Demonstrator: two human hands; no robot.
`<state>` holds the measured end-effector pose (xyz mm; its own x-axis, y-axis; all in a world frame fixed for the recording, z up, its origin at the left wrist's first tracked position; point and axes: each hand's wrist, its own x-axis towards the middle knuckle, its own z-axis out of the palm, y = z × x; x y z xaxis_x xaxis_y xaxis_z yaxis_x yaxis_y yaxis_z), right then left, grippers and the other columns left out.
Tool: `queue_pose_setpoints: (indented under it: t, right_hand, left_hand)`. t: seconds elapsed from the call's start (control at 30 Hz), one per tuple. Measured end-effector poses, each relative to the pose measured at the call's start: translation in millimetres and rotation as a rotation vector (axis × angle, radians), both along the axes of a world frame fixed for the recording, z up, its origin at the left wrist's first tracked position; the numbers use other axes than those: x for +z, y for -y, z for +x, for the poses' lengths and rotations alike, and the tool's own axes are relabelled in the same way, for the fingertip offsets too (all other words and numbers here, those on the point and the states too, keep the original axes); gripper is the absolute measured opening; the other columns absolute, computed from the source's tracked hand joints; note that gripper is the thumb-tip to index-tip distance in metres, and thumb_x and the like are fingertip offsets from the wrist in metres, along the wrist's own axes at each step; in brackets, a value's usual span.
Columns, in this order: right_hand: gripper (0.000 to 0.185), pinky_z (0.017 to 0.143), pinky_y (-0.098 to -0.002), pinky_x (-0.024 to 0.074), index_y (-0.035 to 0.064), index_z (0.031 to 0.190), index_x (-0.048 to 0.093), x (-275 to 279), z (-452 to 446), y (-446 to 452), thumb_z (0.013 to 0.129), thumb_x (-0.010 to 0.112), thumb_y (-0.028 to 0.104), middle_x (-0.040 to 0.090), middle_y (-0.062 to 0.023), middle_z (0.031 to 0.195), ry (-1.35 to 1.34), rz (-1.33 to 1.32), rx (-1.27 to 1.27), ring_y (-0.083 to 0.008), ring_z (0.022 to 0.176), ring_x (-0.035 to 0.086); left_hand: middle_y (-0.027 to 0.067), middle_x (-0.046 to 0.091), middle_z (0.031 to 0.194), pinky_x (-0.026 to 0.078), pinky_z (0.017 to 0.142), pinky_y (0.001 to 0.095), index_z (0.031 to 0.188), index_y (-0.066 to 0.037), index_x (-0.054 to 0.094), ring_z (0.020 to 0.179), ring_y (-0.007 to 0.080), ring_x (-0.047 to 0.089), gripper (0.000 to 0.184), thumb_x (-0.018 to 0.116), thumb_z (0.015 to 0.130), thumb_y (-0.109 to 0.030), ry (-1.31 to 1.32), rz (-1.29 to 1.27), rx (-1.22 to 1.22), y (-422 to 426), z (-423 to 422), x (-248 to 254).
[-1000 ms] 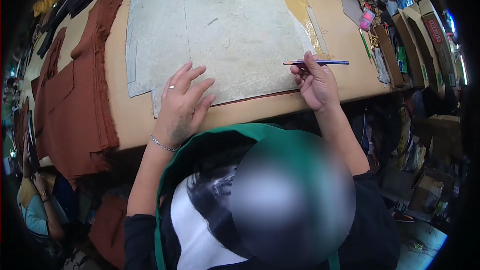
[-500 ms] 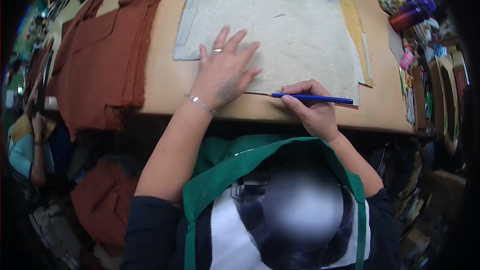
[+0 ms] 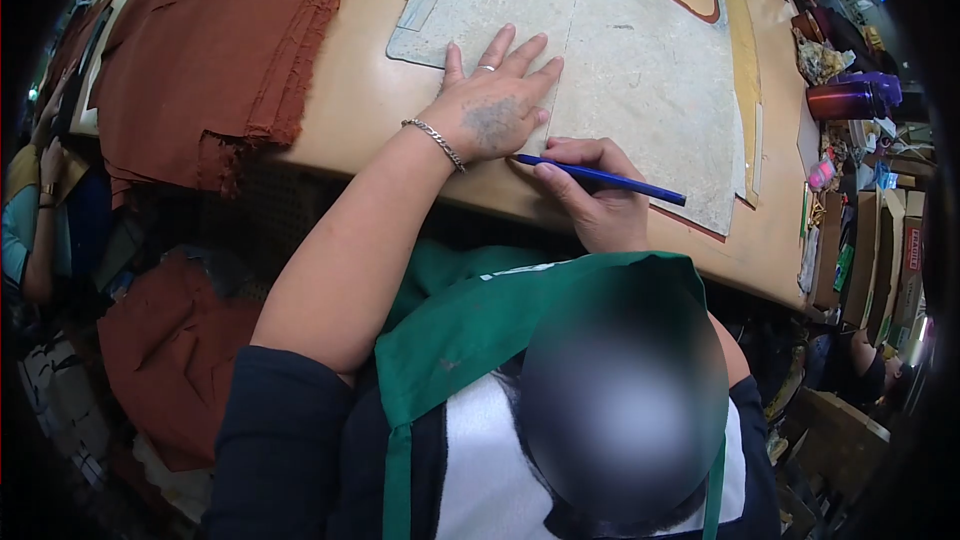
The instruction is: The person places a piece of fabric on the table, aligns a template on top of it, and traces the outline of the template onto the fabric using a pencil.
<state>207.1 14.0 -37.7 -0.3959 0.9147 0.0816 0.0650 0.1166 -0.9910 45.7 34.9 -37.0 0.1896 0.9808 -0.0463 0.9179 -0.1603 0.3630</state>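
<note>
My left hand (image 3: 495,105) lies with spread fingers on a large grey pattern template (image 3: 640,80), near its lower left edge. It wears a ring and a chain bracelet. Between the thumb and fingers of my right hand (image 3: 605,195) is a blue pencil (image 3: 620,180), slanting with its tip to the left. That tip is at the template's near edge, close beside my left wrist. Rust-brown fabric shows as a thin strip under the template's lower right corner and along its curved cutout.
Stacked rust-brown fabric (image 3: 220,50) covers the table's left part and hangs over the edge. A yellow pattern strip (image 3: 740,70) lies along the template's right side. Right of it stand a tumbler (image 3: 845,100) and cardboard boxes (image 3: 890,250). Another person's arm (image 3: 45,220) is at far left.
The pencil tip has moved left along the template's near edge, up to my left wrist. My left hand stays flat on the template. The whole view has tilted.
</note>
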Motion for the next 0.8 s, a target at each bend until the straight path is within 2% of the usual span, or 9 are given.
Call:
queue_pose_setpoints:
  t: [0.23, 0.33, 0.43, 0.53, 0.73, 0.8]
  right_hand:
    - [0.012, 0.080, -0.0284, 0.0434, 0.0024, 0.078, 0.056, 2, 47, -14, 0.072, 0.066, 0.003, 0.058, -0.0064, 0.083, 0.090, 0.160, 0.023, -0.0175, 0.091, 0.055]
    - [0.010, 0.087, -0.0353, 0.0396, 0.0043, 0.074, 0.054, 7, 104, -28, 0.072, 0.063, 0.000, 0.058, -0.0063, 0.078, 0.100, 0.085, 0.021, -0.0219, 0.094, 0.054]
    - [0.012, 0.089, -0.0390, 0.0382, 0.0041, 0.072, 0.052, 10, 155, -32, 0.071, 0.061, -0.003, 0.058, -0.0069, 0.076, 0.113, 0.059, -0.063, -0.0248, 0.095, 0.054]
    - [0.012, 0.088, -0.0376, 0.0396, 0.0038, 0.071, 0.051, 11, 192, -31, 0.071, 0.060, -0.005, 0.057, -0.0064, 0.075, 0.075, 0.047, -0.141, -0.0245, 0.094, 0.055]
    - [0.012, 0.078, -0.0314, 0.0436, 0.0039, 0.074, 0.050, 17, 234, -20, 0.072, 0.058, -0.005, 0.054, -0.0049, 0.074, 0.008, 0.185, -0.426, -0.0186, 0.079, 0.057]
    - [0.011, 0.074, -0.0287, 0.0442, 0.0042, 0.075, 0.051, 22, 223, -18, 0.073, 0.059, -0.004, 0.055, -0.0047, 0.076, -0.028, 0.198, -0.430, -0.0154, 0.075, 0.056]
  left_hand:
    - [0.0049, 0.018, 0.140, 0.011, 0.096, 0.0622, 0.132, -0.018, 0.028, 0.130, 0.0268, 0.010, 0.082, 0.054, 0.067, -0.060, -0.079, 0.097, 0.035, 6, 7, 1]
    - [0.0047, 0.018, 0.140, 0.012, 0.096, 0.0620, 0.132, -0.019, 0.028, 0.130, 0.0267, 0.010, 0.089, 0.055, 0.061, -0.065, -0.112, 0.078, 0.051, 6, 10, 2]
    - [0.0045, 0.018, 0.140, 0.011, 0.096, 0.0621, 0.133, -0.019, 0.027, 0.130, 0.0266, 0.010, 0.089, 0.057, 0.061, -0.063, -0.135, 0.059, 0.055, 5, 12, 7]
    - [0.0041, 0.017, 0.141, 0.010, 0.096, 0.0619, 0.133, -0.019, 0.027, 0.130, 0.0270, 0.010, 0.091, 0.061, 0.059, -0.060, -0.168, 0.031, 0.056, 3, 16, 11]
    - [0.0041, 0.016, 0.141, 0.009, 0.094, 0.0635, 0.133, -0.019, 0.027, 0.131, 0.0281, 0.010, 0.093, 0.066, 0.056, -0.053, -0.174, -0.031, 0.049, 0, 18, 13]
    - [0.0051, 0.017, 0.141, 0.010, 0.094, 0.0639, 0.133, -0.018, 0.028, 0.130, 0.0280, 0.010, 0.093, 0.066, 0.056, -0.054, -0.175, -0.021, 0.042, 0, 18, 13]
